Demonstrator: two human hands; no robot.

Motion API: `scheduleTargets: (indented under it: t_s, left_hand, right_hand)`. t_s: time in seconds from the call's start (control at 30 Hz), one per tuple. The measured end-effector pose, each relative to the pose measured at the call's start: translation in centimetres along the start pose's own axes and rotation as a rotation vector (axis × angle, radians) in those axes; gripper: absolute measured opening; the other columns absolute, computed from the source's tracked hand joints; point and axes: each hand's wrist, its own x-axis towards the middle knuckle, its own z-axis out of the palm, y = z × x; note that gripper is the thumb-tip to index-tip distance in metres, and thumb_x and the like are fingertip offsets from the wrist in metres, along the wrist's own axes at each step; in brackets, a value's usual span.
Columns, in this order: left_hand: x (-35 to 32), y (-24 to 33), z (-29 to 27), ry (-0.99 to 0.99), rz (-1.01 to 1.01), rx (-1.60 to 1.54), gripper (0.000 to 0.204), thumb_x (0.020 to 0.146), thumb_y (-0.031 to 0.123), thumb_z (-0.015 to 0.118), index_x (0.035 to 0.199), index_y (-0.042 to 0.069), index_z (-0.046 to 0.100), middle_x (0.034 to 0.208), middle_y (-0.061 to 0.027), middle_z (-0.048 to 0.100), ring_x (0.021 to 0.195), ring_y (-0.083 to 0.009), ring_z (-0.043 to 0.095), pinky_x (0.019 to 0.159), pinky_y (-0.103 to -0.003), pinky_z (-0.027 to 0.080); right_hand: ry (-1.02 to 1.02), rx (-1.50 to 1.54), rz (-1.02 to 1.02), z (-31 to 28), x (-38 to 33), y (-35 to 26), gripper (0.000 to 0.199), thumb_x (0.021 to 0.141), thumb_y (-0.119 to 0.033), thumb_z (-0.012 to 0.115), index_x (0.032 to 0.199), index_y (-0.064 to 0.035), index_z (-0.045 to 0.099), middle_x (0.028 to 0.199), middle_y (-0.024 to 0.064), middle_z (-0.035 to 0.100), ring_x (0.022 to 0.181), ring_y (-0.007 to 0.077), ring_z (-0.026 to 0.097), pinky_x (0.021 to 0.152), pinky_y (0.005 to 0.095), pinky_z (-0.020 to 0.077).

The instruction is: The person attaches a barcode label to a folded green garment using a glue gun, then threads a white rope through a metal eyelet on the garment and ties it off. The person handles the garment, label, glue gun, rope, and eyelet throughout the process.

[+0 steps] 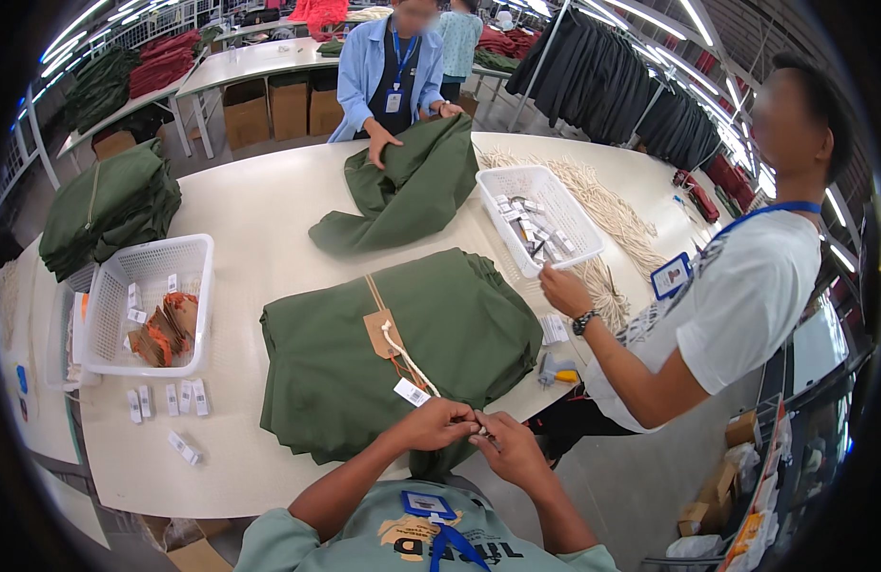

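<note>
A folded dark green garment [402, 343] lies on the white table [259, 219] in front of me. On it sit a brown cardboard tag [381, 334], a white cord [407, 357] and a small white label [412, 392]. My left hand [438, 424] and my right hand [507, 446] meet at the garment's near edge, fingers pinched together on the end of the cord and a small dark piece between them.
A white basket [150, 305] with tags stands at my left, small white labels [169, 400] beside it. A person in white reaches into another basket [540, 219] at the right. A person in blue handles a green garment [407, 186] across the table. Green stacks [107, 205] lie far left.
</note>
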Motion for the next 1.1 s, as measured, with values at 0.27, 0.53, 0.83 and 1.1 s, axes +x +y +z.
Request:
scheduleTargets:
  t_s: [0.27,0.53,0.83,1.1]
  left_hand:
    - [0.0,-0.8,0.9,0.180,-0.050,0.119,0.032,0.095,0.027,0.070,0.075,0.002,0.068,0.057,-0.0023,0.059,0.052,-0.0075,0.051,0.050,-0.029,0.040]
    - [0.1,-2.2,4.0,0.743,0.089,0.556,0.051,0.089,0.031,0.075,0.051,0.004,0.054,0.046,-0.0101,0.049,0.038,-0.0251,0.045,0.041,-0.038,0.035]
    - [-0.8,-2.9,4.0,0.837,0.241,0.618,0.045,0.087,0.025,0.073,0.051,0.009,0.053,0.050,-0.0094,0.052,0.043,-0.0283,0.054,0.042,-0.040,0.039]
    - [-1.8,-0.4,1.9,0.383,-0.018,0.209,0.034,0.092,0.030,0.073,0.074,0.001,0.069,0.058,-0.0118,0.060,0.049,-0.0197,0.053,0.051,-0.035,0.043]
  right_hand:
    - [-0.090,-0.020,-0.006,1.2,-0.3,1.0,0.011,0.090,-0.013,0.068,0.097,-0.0039,0.068,0.084,0.0151,0.066,0.079,0.0373,0.065,0.068,0.0454,0.0518]
    - [-0.174,-0.191,0.083,3.5,-0.5,0.8,0.019,0.097,-0.021,0.057,0.089,-0.0037,0.056,0.083,0.0185,0.066,0.078,0.0430,0.065,0.067,0.0532,0.0506]
    - [-0.132,-0.234,0.174,4.8,-1.5,-0.2,0.022,0.094,-0.027,0.057,0.086,-0.0066,0.059,0.083,0.0162,0.067,0.076,0.0422,0.066,0.067,0.0535,0.0521]
    - [0.058,0.070,0.071,2.8,-1.2,-0.3,0.010,0.091,-0.010,0.067,0.099,-0.0041,0.065,0.087,0.0173,0.065,0.078,0.0385,0.066,0.067,0.0437,0.0523]
